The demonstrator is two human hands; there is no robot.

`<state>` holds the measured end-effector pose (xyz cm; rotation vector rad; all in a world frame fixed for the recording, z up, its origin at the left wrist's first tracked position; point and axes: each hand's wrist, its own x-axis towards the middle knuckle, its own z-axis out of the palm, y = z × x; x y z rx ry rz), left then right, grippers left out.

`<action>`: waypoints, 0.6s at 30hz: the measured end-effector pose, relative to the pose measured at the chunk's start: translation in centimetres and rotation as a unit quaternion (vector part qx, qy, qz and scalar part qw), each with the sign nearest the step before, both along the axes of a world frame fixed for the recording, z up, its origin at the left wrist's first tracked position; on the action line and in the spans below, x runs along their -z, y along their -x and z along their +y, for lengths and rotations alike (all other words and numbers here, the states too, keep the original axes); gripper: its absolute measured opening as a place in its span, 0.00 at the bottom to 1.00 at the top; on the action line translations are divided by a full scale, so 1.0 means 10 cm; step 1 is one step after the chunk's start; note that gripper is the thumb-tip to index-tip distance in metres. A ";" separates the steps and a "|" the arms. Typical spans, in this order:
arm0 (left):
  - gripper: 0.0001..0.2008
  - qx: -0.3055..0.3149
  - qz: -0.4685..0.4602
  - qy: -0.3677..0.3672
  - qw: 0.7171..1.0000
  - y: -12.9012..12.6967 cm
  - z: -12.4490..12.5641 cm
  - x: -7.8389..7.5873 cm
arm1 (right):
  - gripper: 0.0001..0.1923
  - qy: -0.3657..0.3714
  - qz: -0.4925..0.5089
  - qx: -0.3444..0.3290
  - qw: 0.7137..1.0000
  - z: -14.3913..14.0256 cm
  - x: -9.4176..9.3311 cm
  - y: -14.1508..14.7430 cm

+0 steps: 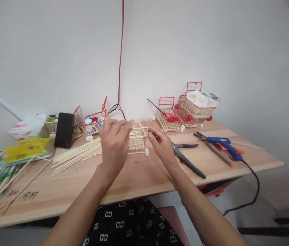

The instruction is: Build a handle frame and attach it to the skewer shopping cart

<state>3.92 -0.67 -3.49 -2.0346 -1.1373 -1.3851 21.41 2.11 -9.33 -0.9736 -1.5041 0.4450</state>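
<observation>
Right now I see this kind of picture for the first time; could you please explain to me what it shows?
No machine here: one head-worn camera looks forward and down at the wearer's own left hand and right hand, both bare. They are at a small stick cart; how firmly either one holds it is hard to tell. On the wooden table lie loose sticks, a black tool and a blue glue gun. Red-trimmed carts stand at the back.
</observation>
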 end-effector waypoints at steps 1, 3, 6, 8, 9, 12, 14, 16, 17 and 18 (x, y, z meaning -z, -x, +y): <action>0.11 0.006 -0.041 0.013 0.999 0.05 -0.02 0.01 | 0.13 -0.005 -0.004 0.005 1.000 0.00 -0.01 -0.01; 0.09 0.009 -0.122 0.059 0.991 0.14 -0.06 0.06 | 0.12 -0.019 -0.013 0.012 1.000 -0.01 -0.03 -0.02; 0.08 0.013 -0.229 0.154 0.961 0.22 -0.08 0.17 | 0.12 -0.036 -0.034 0.025 0.998 -0.01 -0.05 0.00; 0.08 0.039 -0.270 0.191 0.943 0.22 -0.07 0.24 | 0.12 -0.042 -0.050 0.028 0.997 -0.01 -0.07 0.02; 0.08 0.054 -0.285 0.200 0.936 0.22 -0.06 0.27 | 0.13 -0.043 -0.057 0.027 0.997 -0.02 -0.07 0.03; 0.07 0.086 -0.328 0.218 0.915 0.18 0.00 0.32 | 0.14 -0.044 -0.068 0.023 0.996 -0.03 -0.08 0.05; 0.06 0.097 -0.348 0.228 0.904 0.15 0.03 0.34 | 0.14 -0.044 -0.067 0.023 0.996 -0.03 -0.09 0.06; 0.06 0.103 -0.353 0.225 0.902 0.14 0.06 0.35 | 0.14 -0.046 -0.064 0.023 0.997 -0.03 -0.08 0.06; 0.06 0.106 -0.351 0.220 0.904 0.13 0.06 0.35 | 0.13 -0.047 -0.062 0.025 0.997 -0.03 -0.08 0.07; 0.06 0.107 -0.348 0.213 0.906 0.13 0.07 0.35 | 0.13 -0.048 -0.061 0.027 0.997 -0.03 -0.07 0.07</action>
